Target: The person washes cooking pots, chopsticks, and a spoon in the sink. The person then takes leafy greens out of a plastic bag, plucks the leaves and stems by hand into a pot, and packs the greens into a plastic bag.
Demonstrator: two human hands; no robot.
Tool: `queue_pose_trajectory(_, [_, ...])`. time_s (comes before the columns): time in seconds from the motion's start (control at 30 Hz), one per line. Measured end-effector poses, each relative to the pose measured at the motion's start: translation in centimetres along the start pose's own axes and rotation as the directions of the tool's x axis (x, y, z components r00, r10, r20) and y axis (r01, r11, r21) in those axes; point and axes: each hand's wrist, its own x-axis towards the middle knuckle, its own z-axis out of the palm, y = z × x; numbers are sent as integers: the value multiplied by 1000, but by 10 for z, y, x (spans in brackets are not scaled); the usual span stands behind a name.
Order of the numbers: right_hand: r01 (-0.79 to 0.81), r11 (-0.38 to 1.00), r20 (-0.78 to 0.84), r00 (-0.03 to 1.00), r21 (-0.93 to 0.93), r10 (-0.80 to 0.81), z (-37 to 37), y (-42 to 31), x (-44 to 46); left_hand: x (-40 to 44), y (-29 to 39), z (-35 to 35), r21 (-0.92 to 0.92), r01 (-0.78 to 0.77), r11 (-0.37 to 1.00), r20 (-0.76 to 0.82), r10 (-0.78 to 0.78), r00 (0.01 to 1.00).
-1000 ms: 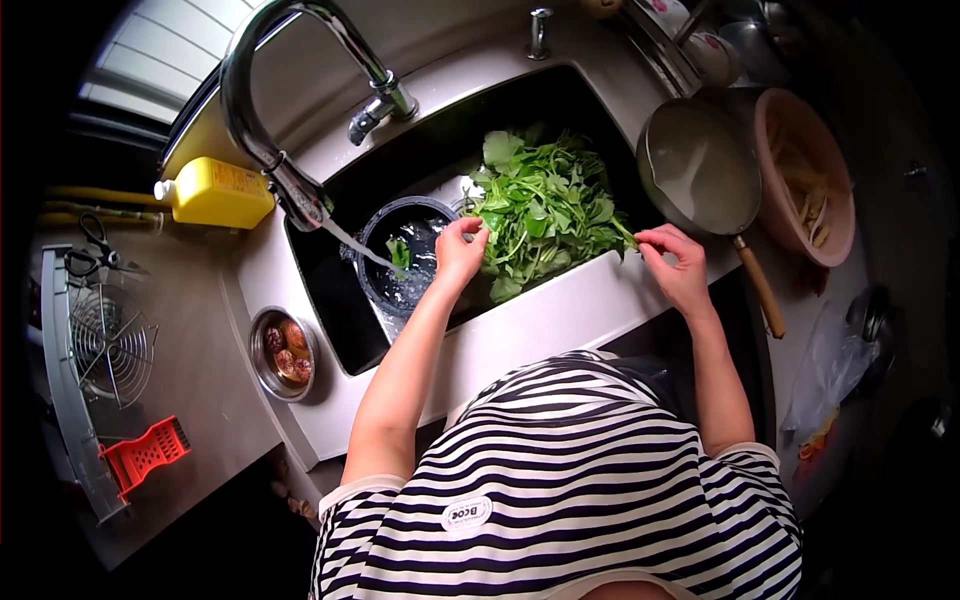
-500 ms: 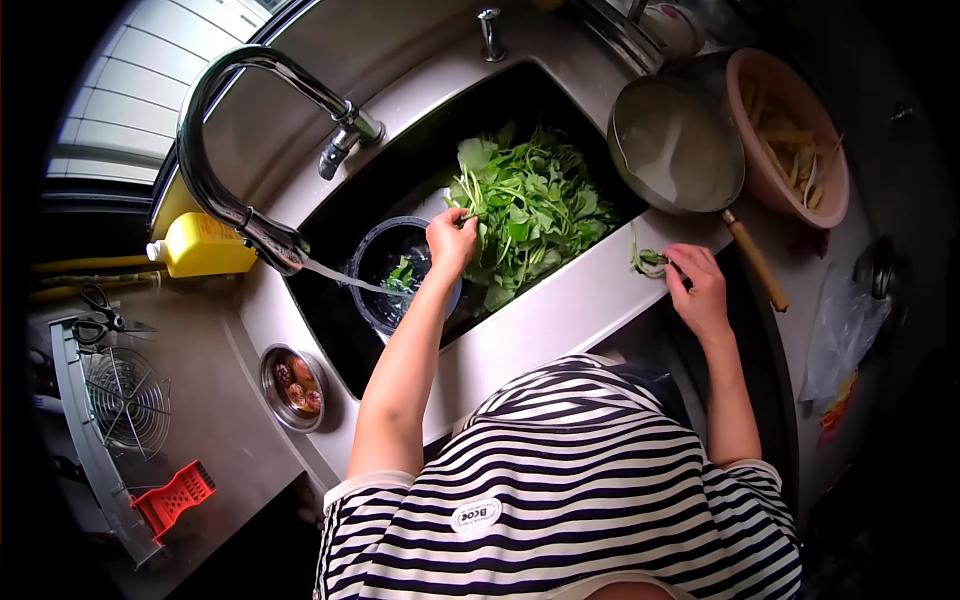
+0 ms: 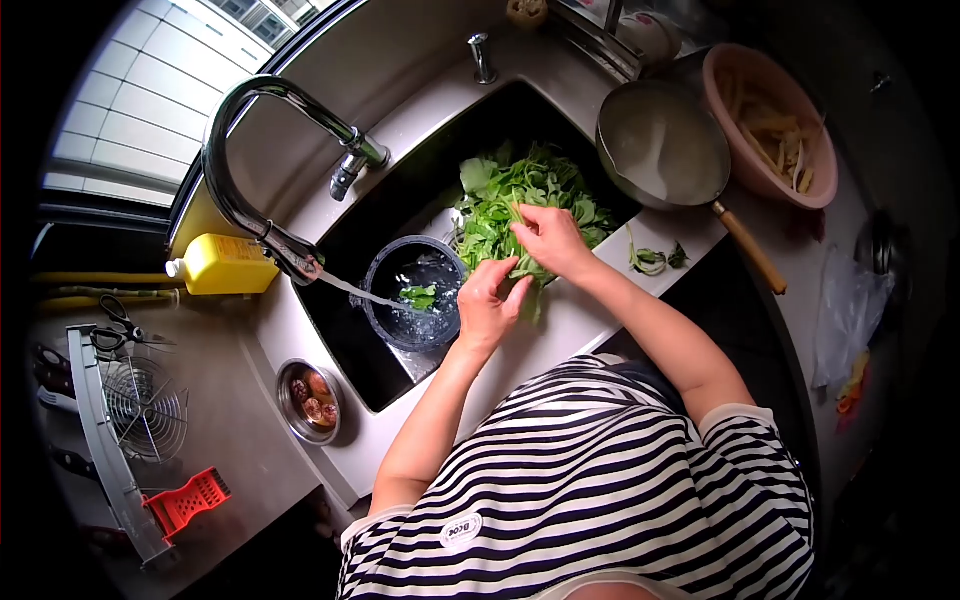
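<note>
A large heap of leafy greens [image 3: 545, 180] fills the right part of the dark sink [image 3: 350, 340]. My right hand [image 3: 555, 242] is over the heap's near side, its fingers pinched on a stem of the greens. Just below and to its left, my left hand [image 3: 490, 303] grips the lower, leafy part of greens at the sink's front edge. Beside my left hand stands a dark round basin [image 3: 372, 290] with water and a few green leaves [image 3: 418, 297] floating in it. Water runs into it from the curved chrome faucet [image 3: 300, 262].
Discarded sprigs [image 3: 650, 260] lie on the counter's front ledge. A pan [image 3: 665, 150] with a wooden handle and a pink bowl [image 3: 820, 165] of pale strips stand right. Leftward are a yellow bottle [image 3: 230, 265], a small metal bowl [image 3: 310, 400] and a red grater [image 3: 188, 502].
My right hand has moved left from the counter ledge to the heap, leaving a sprig behind. My left hand has come down toward the sink's front edge. The view has shifted slightly.
</note>
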Motion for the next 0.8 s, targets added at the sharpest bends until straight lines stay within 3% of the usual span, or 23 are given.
queue_pose_trajectory(0.1, [100, 976, -24, 995, 193, -97, 3, 19, 1, 15, 2, -22, -87, 38, 996, -70, -44, 997])
queue_pose_trajectory(0.2, [13, 965, 188, 980, 263, -65, -1, 16, -4, 39, 2, -39, 74, -76, 994, -58, 80, 995])
queue_pose_trajectory(0.23, [58, 977, 260, 959, 204, -111, -4, 13, -5, 46, 6, -43, 60, -20, 998, 56, 17, 998])
queue_pose_trajectory(0.27, [75, 977, 287, 949, 200, -132, -5, 12, -6, 51, -5, -39, 89, -137, 987, 73, 130, 989])
queue_pose_trajectory(0.33, [108, 975, 337, 926, 194, -170, -8, 11, -6, 55, -15, -37, -11, -107, 994, 217, 106, 970])
queue_pose_trajectory(0.37, [52, 978, 340, 933, 204, -120, -9, 11, -7, 55, -17, -34, -9, -106, 994, 201, 106, 974])
queue_pose_trajectory(0.47, [212, 974, 208, 952, 80, -224, -15, 8, -15, 53, -10, -32, -26, -76, 997, 173, 80, 982])
queue_pose_trajectory(0.5, [185, 978, 194, 960, 92, -200, -19, 0, -18, 51, -9, -32, -44, -49, 998, 170, 55, 984])
queue_pose_trajectory(0.6, [343, 936, 194, 926, -82, -322, -23, -5, -19, 48, -6, -31, -19, 19, 1000, 164, -16, 986])
queue_pose_trajectory(0.8, [545, 681, 133, 818, -490, -560, -17, -11, -21, 43, -5, -30, 98, 36, 994, 93, -45, 995])
